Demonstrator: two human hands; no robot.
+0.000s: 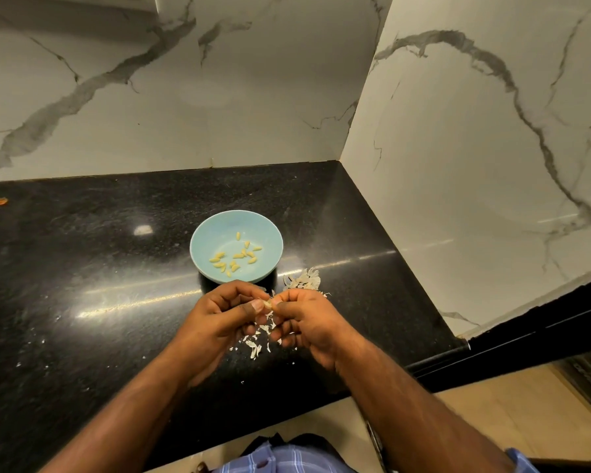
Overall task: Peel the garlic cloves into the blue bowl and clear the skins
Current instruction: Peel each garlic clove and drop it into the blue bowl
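Step in hand: peeling of one garlic clove [269,303], pinched between left hand [222,314] and right hand [304,317] directly above the black counter [99,268]. Hands together, fingertips meeting on the clove; left thumb laid along its near side, right thumb and forefinger closed on its right end, apparently on a flap of skin. Remaining fingers of both hands curled underneath. Exact extent of skin left on the clove too small to tell.

Blue bowl [202,233] just beyond the hands, slightly to the left, resting on the counter. Peeled cloves [234,257] scattered inside, roughly a dozen or more. Judged well along, though no unpeeled stock visible for confirmation.

Loose skins [258,346] strewn on the counter directly below and between the hands. Larger skin pile [304,279] just beyond the right hand, to the right of the bowl. Skins not yet cleared.

Next move, as judged: strip remaining skin with the right fingertips, steady the clove with the left, then reach forward and release the bare clove over the bowl. Light pinch required; thin, papery skin likely to cling to fingers.

Pose: both forearms converging from the near edge, wrists roughly level, palms turned inward toward each other.
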